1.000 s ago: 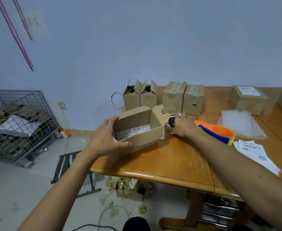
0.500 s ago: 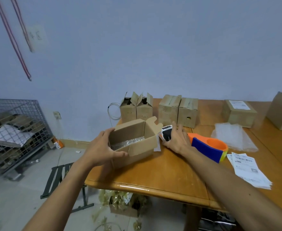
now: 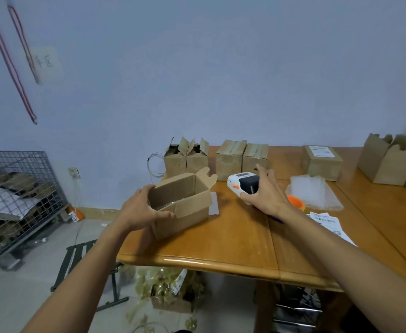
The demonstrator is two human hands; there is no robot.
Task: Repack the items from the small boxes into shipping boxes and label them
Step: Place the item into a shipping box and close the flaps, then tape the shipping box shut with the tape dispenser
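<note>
Front half of the worktop (image 3: 233, 239) is bare from its near edge to the open box (image 3: 185, 205) at left and the papers (image 3: 329, 224) at right: clear passage. A narrow lane runs between the open box and the white device (image 3: 241, 182), a flat sheet (image 3: 214, 203) lying in it. The back edge is blocked by a row of four small boxes (image 3: 228, 159). Right side crowded: bubble wrap (image 3: 313, 193), labelled box (image 3: 322, 162), tall boxes (image 3: 389, 162).

1. Left hand (image 3: 141, 210) bare, fingers and thumb uncovered
2. Left forearm (image 3: 77, 272) bare as far as the lower edge
3. Right hand (image 3: 266, 195) bare
4. Right forearm (image 3: 341, 248) bare up to the right edge
</note>
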